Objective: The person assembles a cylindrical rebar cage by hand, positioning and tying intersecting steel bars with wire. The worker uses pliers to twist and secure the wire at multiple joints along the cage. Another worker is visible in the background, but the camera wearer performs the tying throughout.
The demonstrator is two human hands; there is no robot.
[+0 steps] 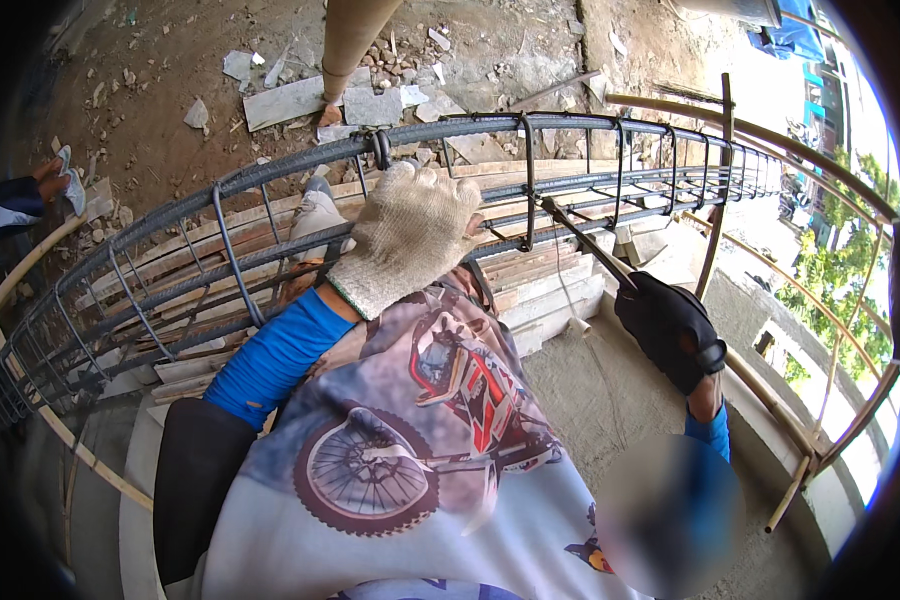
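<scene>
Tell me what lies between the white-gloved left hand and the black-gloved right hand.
In the head view, between the left hand and the right hand run the rebar cage's bars, one upright stirrup and the thin metal tool the right hand holds.

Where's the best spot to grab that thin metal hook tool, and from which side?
Grab the hook tool at its lower handle end, where the black-gloved right hand holds it now, coming from the right. Its slim shaft slants up-left into the rebar cage, so the tip end is crowded by bars.

left hand (410,235): cream knit glove | right hand (667,328): black glove | blue sleeves, motorbike-print shirt
</scene>
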